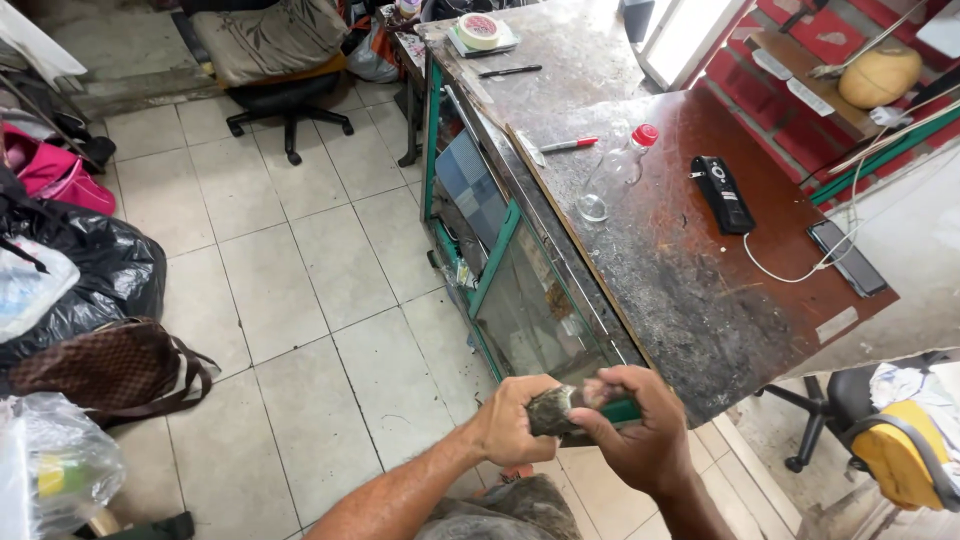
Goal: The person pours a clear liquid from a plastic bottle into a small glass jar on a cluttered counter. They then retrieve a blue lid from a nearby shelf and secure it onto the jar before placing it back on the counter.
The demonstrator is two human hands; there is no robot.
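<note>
While both hands meet low in the head view, just off the near corner of the worn brown surface [690, 290], the person grips a small, dark, rough-looking lump [552, 410] between them; what the lump is cannot be told. The left hand [515, 420] is curled closed round its left end; the right hand [640, 435] is folded over the right end, thumb and forefinger pinched on top, so the lump sits above the tiled floor [300, 300], touching nothing else. Judging by the opposed grips, the step in hand looks like working the piece, twisting, rubbing or pulling it apart; that is a reading, not a thing seen. A next move would call for a firm hold on one side while the other hand turns or peels, kept clear of the glass-fronted cabinet [520, 300] just behind. On the surface, well apart from the hands, lie a clear bottle with a red cap [615, 172], a red marker [568, 145], a black remote [722, 194] and a phone on a white cable [848, 258].
</note>
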